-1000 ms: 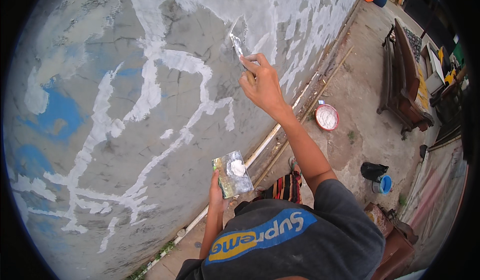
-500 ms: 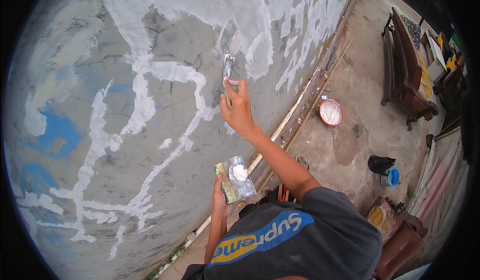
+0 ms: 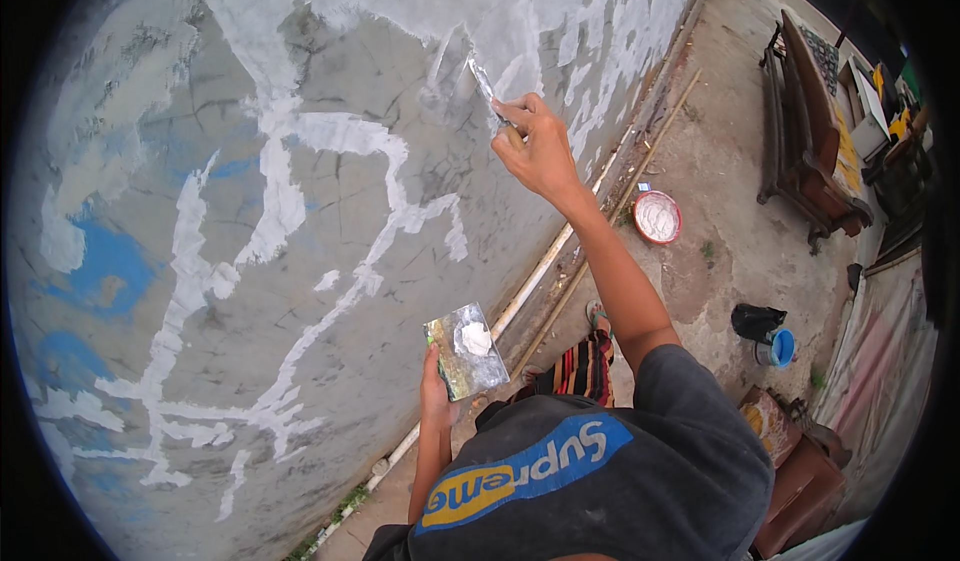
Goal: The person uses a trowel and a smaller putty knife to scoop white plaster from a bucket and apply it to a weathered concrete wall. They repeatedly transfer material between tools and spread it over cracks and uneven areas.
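My right hand [image 3: 540, 149] grips a putty knife [image 3: 482, 79] by its handle. The knife leans up and left, its blade seen nearly edge-on at a white smear on the grey wall [image 3: 340, 191]. White filler streaks [image 3: 345, 139] branch across the wall, with a broad coated area at the top. Lower down, my left hand [image 3: 436, 397] holds a flat rectangular board [image 3: 462, 376] by its left side. A lump of white putty [image 3: 473, 339] sits on the board's upper part.
A pipe [image 3: 530, 286] runs along the wall's foot. On the ground stand a red-rimmed basin [image 3: 657, 217] of white paste and a blue bucket [image 3: 782, 348] beside a black bag [image 3: 756, 323]. A wooden bench [image 3: 815, 126] stands farther right.
My right hand has moved right and slightly up with the putty knife, whose blade has turned from its flat face to nearly edge-on. My left hand and the board have barely shifted.
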